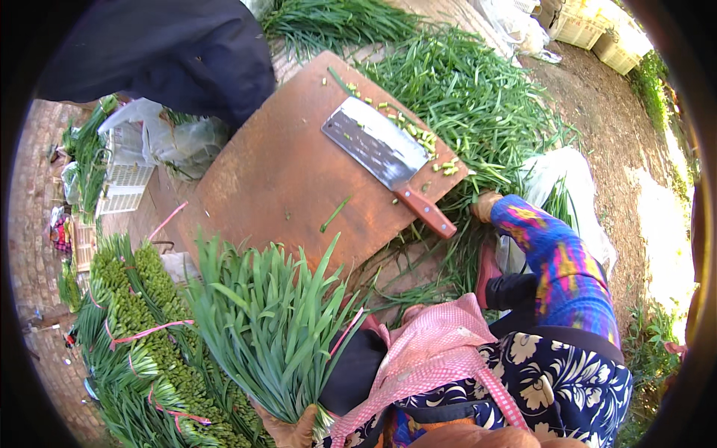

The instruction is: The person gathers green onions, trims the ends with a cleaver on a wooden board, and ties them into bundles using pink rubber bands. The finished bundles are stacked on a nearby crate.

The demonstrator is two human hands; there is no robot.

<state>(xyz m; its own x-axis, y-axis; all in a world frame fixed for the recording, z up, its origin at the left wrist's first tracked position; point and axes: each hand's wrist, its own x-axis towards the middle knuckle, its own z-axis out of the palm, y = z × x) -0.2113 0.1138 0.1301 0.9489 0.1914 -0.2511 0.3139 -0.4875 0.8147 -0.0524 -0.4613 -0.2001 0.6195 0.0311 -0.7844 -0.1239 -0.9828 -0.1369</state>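
Note:
My left hand (291,428) grips the pale base of a large bunch of garlic chives (274,313), whose green leaves fan upward over the near edge of a wooden board (252,173). My right hand (485,206) reaches low at the board's right corner, beside a heap of loose chive leaves (465,101); its fingers are hidden. A cleaver (372,145) lies flat on the board, its wooden handle (425,213) jutting past the right edge. Short cut stem pieces (417,131) are scattered along the blade, and a single green stalk (335,214) lies nearer to me.
Tied chive bundles (145,313) with pink ties (151,333) are stacked at left. Another person's dark-clothed body (168,50) leans in at upper left, near a white plastic crate (126,173). A white plastic bag (566,179) stands right of my arm; pale crates (582,28) sit far right.

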